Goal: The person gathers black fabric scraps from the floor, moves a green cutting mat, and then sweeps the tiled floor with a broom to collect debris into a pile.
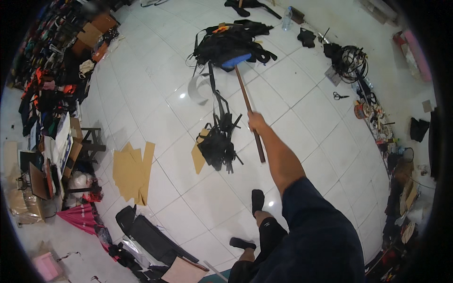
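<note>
My right hand [256, 122] is closed around the brown wooden handle [245, 96] of a broom, my arm stretched forward. Its blue head [236, 61] rests at the near edge of a heap of black straps and cloth [231, 45] with a bit of orange on top. From that heap a black strap [212, 78] trails toward me. It leads to a smaller bundle of black straps and fabric [218, 145], which lies partly over a piece of tan cardboard [198, 160]. My left hand is out of the picture.
Tan cardboard sheets [132, 172] and a long black bag [151, 236] lie to the left. Scissors [339, 96], coiled black cable [353, 63] and small items line the right wall. A clear bottle [287, 20] stands far off. Piled goods [52, 52] fill the left side.
</note>
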`<state>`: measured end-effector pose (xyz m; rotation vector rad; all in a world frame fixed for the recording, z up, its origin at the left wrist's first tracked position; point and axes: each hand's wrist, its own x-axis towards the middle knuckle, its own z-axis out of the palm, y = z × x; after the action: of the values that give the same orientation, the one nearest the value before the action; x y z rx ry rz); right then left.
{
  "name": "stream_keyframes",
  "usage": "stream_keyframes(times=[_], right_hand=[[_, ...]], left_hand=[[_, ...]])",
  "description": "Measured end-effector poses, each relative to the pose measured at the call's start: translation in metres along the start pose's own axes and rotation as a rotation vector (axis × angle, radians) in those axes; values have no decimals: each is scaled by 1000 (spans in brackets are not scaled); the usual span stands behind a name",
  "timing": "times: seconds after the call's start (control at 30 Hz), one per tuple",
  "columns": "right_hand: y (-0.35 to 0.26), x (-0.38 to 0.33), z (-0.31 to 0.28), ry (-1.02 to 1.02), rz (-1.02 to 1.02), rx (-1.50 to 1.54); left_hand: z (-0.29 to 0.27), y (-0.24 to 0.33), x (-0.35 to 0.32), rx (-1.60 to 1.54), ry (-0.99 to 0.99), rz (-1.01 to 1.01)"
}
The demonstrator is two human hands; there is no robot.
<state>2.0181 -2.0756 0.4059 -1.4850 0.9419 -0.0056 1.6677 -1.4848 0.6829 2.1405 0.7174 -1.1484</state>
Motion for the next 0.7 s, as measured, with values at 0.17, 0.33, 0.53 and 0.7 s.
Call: stream_keyframes(times=[0.17, 0.33, 0.53, 0.7], right_hand=[[73, -129, -87, 138, -133, -184], [44, -310, -161, -12, 123, -383], [22, -467, -185, -310, 357, -249], [22, -550, -168, -671, 366, -470]], left_hand=[[1, -9, 27, 53, -13, 120], [2, -31, 33, 5, 14, 216], [32, -83, 29, -213, 154, 275], [83, -200, 7, -493, 72, -22]])
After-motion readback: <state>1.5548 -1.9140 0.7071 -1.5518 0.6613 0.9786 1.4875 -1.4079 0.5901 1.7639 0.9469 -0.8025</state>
